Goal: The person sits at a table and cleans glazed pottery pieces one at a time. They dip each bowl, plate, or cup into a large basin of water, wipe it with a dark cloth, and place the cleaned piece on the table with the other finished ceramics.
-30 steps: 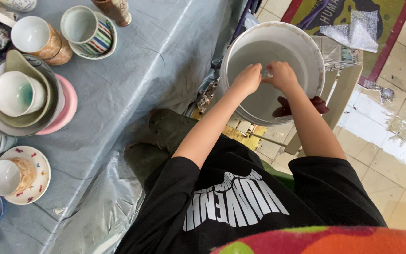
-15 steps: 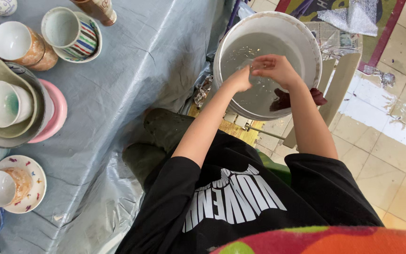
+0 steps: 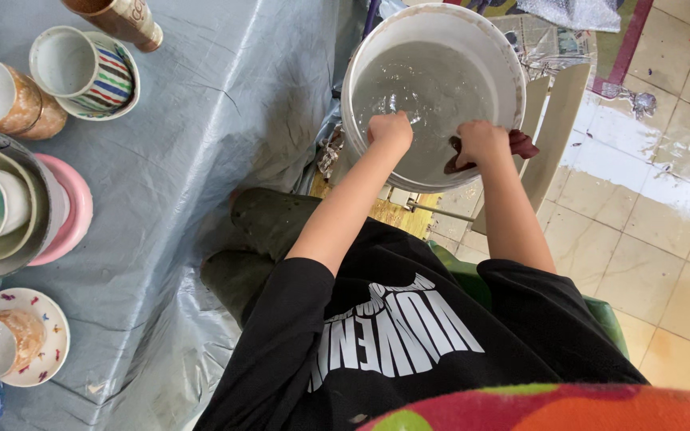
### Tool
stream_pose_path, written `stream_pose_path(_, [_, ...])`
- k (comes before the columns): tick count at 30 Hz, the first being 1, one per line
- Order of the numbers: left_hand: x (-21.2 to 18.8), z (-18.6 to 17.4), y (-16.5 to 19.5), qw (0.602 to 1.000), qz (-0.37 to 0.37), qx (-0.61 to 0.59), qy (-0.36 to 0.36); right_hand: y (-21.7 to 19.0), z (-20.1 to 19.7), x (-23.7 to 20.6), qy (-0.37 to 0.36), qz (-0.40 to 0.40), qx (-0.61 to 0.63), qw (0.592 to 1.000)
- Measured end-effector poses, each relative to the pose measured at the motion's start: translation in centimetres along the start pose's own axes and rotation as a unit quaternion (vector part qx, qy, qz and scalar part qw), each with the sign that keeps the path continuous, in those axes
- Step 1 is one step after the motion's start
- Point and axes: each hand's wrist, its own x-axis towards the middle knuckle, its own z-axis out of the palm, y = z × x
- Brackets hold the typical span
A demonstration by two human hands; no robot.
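Two bare forearms reach out from a black short-sleeved shirt toward a white bucket that stands just past the person's knees, next to a pale chair on the tiled floor. Nearest to the body, dark green boots rest against the hanging edge of a grey-blue plastic sheet that covers the table on the left. At the near rim of the bucket the left hand is curled into a loose fist, knuckles up, right at the surface of the cloudy grey water; whether it grips anything I cannot tell. Beside it, the right hand is closed around a dark red cloth, which pokes out on both sides of the fist and lies over the bucket's near edge. The water is rippled around both hands. Over on the table, close by, a small cup sits on a speckled saucer; further along comes a stack of bowls with a pink one at the bottom, then a striped mug in a dish, a brown-glazed cup next to it, and a tall brown mug lying at the far edge.
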Motion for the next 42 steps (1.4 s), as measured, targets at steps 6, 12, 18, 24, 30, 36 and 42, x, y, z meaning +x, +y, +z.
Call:
stream_pose_path(6, [-0.3, 1.0, 0.6, 0.998, -0.001, 0.058, 0.017, -0.8, 0.5, 0.4, 0.028, 0.004, 0.055, 0.998])
stream_pose_path(12, [0.4, 0.8, -0.3, 0.978, 0.135, -0.158, 0.037, 0.9, -3.0, -1.0, 0.135, -0.079, 0.473, 0.867])
stream_pose_path(18, [-0.1, 0.7, 0.4, 0.94, 0.206, -0.242, 0.123, -0.5, -3.7, -2.6, 0.247, -0.212, 0.369, 0.87])
stream_pose_path(24, [0.0, 0.7, 0.1, 0.939, 0.232, -0.164, 0.194, 0.0, -2.9, -1.4, 0.216, -0.216, 0.359, 0.882])
stream_pose_path(30, [0.1, 0.6, 0.2, 0.927, 0.264, -0.04, 0.262, 0.7, -2.4, -0.9, 0.044, -0.11, 0.52, 0.846])
stream_pose_path(36, [0.2, 0.1, -1.2, 0.94, 0.266, -0.147, 0.156, 0.0, -1.8, -1.0, 0.206, -0.235, 0.333, 0.889])
stream_pose_path(42, [-0.3, -0.3, 0.5, 0.889, 0.282, 0.022, 0.361, 0.0, -2.3, -1.2, -0.044, 0.047, 0.746, 0.663])
